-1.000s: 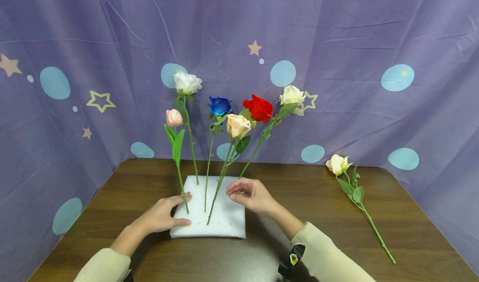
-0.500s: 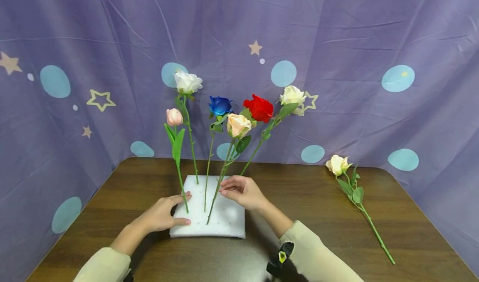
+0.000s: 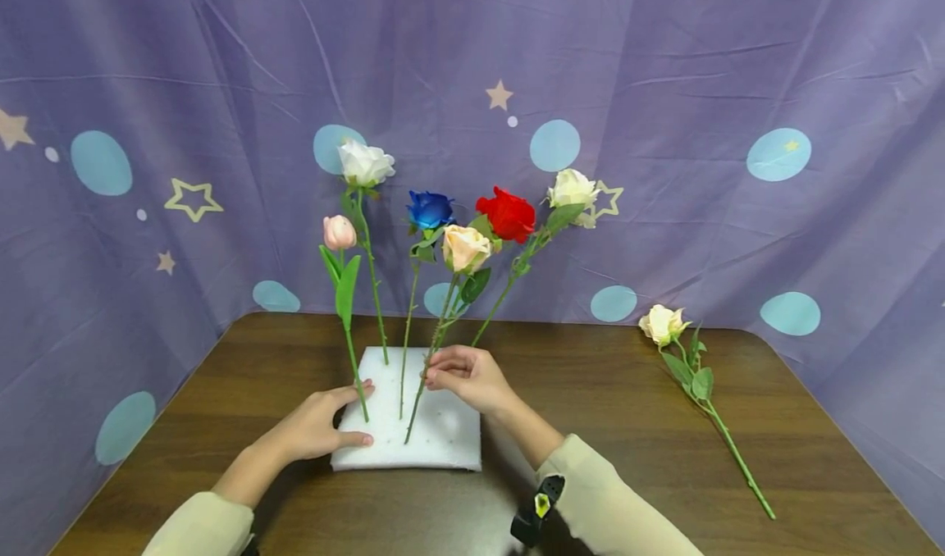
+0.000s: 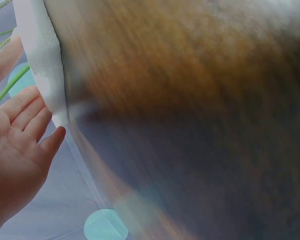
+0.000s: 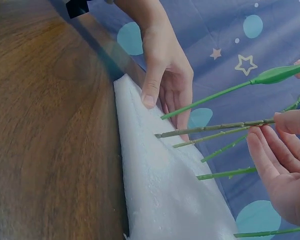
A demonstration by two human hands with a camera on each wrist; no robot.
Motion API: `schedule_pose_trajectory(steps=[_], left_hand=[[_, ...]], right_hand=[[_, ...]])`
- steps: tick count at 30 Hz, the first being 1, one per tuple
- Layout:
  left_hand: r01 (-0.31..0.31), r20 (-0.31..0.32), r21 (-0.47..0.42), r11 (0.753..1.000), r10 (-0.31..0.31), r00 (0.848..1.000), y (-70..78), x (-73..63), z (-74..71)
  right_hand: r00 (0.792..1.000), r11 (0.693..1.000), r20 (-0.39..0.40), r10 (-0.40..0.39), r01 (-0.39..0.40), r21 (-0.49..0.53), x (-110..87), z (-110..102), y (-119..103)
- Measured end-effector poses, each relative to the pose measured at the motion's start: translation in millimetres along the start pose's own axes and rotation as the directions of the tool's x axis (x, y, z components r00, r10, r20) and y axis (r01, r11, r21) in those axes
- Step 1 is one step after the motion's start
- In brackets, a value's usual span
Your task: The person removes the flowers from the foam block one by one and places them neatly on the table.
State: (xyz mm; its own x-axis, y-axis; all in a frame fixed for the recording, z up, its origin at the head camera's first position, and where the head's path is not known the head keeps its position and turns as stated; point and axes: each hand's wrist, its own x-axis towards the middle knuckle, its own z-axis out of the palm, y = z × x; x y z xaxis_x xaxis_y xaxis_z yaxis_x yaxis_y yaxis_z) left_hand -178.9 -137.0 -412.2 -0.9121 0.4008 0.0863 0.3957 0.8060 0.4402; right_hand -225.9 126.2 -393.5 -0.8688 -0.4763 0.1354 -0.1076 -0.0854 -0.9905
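In the head view, my right hand [image 3: 472,380] pinches the stem of a peach rose [image 3: 467,248]; the right wrist view shows thumb and fingertips at this brownish stem [image 5: 215,127]. The stem's foot stands in a white foam block [image 3: 443,449]. My left hand [image 3: 313,425] rests on the block's left side, fingers straight and thumb spread on top. Close to that hand rises a pink tulip [image 3: 340,233]. Also upright in the block are a blue rose [image 3: 431,210] and a white rose [image 3: 365,163]. A red rose [image 3: 507,214] and a cream rose [image 3: 572,189] lean right, their lower stems partly hidden.
On the right of the wooden table [image 3: 605,425] lies another cream rose [image 3: 662,325] with a leafy stem. A purple curtain [image 3: 664,64] with stars and blue dots hangs behind. A black device [image 3: 535,511] is strapped at my right wrist.
My right hand has moved left from beside the peach rose's stem and taken hold of it. The left hand and the flowers have stayed put, apart from a slight view shift.
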Motion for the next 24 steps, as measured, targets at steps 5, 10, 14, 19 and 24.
schedule_pose_trajectory(steps=[5,10,14,19,24], left_hand=[[-0.002,-0.006,0.005,1.0,0.002,1.0,0.1,-1.0,0.5],[-0.003,-0.007,-0.016,1.0,0.003,1.0,1.0,-1.5,0.6],[-0.009,-0.014,-0.013,1.0,0.009,1.0,1.6,-1.5,0.2],[-0.009,-0.014,-0.012,1.0,0.009,1.0,2.6,-1.6,-0.9],[-0.007,-0.007,-0.016,1.0,0.007,1.0,3.3,-2.0,-1.7]], right_hand=[[0.999,0.999,-0.03,0.031,-0.03,0.03,1.6,4.4,-0.8],[0.997,0.997,-0.06,0.048,-0.045,0.059,2.7,7.4,-1.7],[0.997,0.997,-0.066,0.05,-0.046,0.066,3.2,8.4,-2.6],[0.997,0.997,-0.06,0.042,-0.038,0.067,3.4,8.9,-3.5],[0.997,0.996,-0.069,0.038,-0.032,0.079,2.8,9.7,-3.7]])
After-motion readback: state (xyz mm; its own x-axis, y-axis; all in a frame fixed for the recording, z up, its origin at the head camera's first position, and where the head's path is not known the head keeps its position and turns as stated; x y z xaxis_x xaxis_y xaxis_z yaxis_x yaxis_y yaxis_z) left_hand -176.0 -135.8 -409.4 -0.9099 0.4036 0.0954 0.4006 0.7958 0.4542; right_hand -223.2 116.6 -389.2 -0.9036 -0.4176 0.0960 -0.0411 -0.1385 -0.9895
